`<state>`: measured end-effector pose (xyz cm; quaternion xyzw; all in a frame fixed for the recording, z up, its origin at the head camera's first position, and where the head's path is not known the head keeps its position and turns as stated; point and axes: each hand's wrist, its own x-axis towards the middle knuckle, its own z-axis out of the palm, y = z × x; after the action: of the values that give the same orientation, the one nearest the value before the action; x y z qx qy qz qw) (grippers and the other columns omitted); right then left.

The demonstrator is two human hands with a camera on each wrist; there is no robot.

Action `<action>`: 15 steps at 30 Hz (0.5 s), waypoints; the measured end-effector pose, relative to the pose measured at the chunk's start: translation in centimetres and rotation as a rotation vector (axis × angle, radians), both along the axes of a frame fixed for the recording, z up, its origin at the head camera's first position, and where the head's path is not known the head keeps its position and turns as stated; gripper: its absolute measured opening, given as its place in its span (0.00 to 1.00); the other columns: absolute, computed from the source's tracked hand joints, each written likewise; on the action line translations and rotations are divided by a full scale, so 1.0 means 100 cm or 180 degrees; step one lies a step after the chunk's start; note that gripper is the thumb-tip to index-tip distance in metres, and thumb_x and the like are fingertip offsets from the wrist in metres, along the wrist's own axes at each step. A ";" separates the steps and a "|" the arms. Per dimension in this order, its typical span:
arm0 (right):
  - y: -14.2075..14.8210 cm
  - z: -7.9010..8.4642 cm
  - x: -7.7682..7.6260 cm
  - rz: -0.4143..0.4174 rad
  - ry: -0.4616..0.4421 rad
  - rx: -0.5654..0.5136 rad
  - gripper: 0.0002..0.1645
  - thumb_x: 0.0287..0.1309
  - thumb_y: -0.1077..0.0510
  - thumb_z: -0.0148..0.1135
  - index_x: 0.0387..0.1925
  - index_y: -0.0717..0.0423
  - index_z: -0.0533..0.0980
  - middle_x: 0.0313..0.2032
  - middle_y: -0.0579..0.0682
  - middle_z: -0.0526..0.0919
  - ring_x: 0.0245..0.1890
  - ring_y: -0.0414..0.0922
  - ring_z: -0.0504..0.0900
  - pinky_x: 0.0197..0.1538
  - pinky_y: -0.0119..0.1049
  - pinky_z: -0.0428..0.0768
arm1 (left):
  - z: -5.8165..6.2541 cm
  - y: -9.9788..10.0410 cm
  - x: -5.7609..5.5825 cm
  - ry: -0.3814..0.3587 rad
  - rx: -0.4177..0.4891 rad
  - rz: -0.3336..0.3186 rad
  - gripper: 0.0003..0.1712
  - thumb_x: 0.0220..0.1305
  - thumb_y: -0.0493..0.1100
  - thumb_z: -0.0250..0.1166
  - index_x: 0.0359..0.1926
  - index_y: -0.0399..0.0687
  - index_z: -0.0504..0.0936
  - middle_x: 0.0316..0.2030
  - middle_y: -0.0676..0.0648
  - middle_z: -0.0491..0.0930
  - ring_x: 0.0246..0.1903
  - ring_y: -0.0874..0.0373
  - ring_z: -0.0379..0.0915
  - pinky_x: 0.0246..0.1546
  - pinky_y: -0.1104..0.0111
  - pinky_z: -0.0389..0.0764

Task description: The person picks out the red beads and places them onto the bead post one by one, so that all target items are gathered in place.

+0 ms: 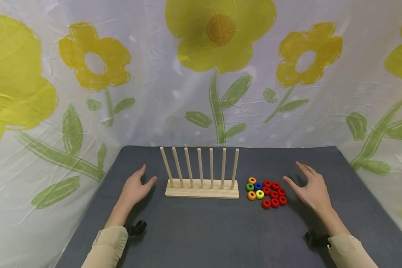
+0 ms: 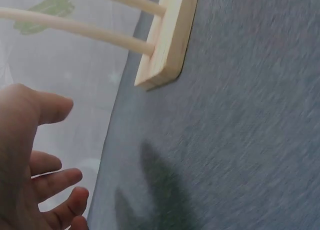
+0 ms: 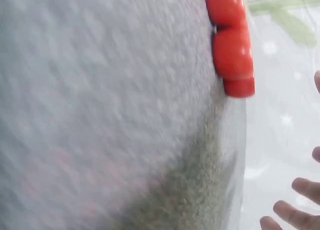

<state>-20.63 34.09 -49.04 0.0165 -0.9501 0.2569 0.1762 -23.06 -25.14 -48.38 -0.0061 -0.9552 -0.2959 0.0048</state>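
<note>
A wooden peg rack [image 1: 201,191] with a row of several upright dowels stands at the middle of the table. Left of it, my left hand [image 1: 136,189] is held over the table with thumb and fingers spread, holding nothing. In the left wrist view its fingers [image 2: 57,182] are apart from the rack's end [image 2: 165,65]. Right of the rack lie several small rings: red rings [image 1: 274,194], orange rings [image 1: 251,195], a green ring [image 1: 250,187], a blue ring [image 1: 258,186] and a yellow ring [image 1: 259,194]. My right hand [image 1: 313,191] hovers just right of the red ones, fingers spread, holding nothing.
A dark grey cloth-covered table [image 1: 201,230] carries the rack and rings. Behind it hangs a pale curtain [image 1: 147,93] printed with yellow flowers. Dark wrist devices [image 1: 137,227] sit at both cuffs, and the hands cast shadows on the cloth.
</note>
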 end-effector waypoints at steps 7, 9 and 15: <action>-0.013 0.000 0.015 0.0020 -0.0406 -0.0263 0.50 0.71 0.34 0.64 0.81 0.59 0.63 0.73 0.74 0.68 0.67 0.75 0.67 0.63 0.76 0.65 | -0.012 0.013 0.005 0.0016 0.0510 -0.0009 0.45 0.80 0.61 0.59 0.84 0.39 0.57 0.76 0.33 0.66 0.34 0.52 0.68 0.38 0.59 0.69; -0.016 0.001 0.018 0.0012 -0.0528 -0.0325 0.50 0.72 0.33 0.62 0.81 0.60 0.63 0.72 0.72 0.69 0.64 0.72 0.72 0.60 0.74 0.70 | -0.016 0.016 0.006 0.0053 0.0606 -0.0015 0.45 0.80 0.60 0.59 0.84 0.40 0.57 0.75 0.36 0.69 0.35 0.55 0.68 0.39 0.62 0.69; -0.022 -0.002 0.032 0.0005 -0.0757 -0.0604 0.45 0.74 0.33 0.60 0.80 0.55 0.65 0.70 0.65 0.74 0.52 0.58 0.78 0.42 0.49 0.77 | -0.026 0.026 0.007 0.0006 0.0747 -0.0076 0.48 0.78 0.61 0.62 0.84 0.40 0.56 0.78 0.38 0.66 0.51 0.46 0.75 0.51 0.53 0.75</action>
<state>-17.42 31.93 -49.20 -0.0300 -0.9357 0.3459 0.0629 -22.33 -22.55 -51.02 -0.0171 -0.9138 -0.4057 0.0029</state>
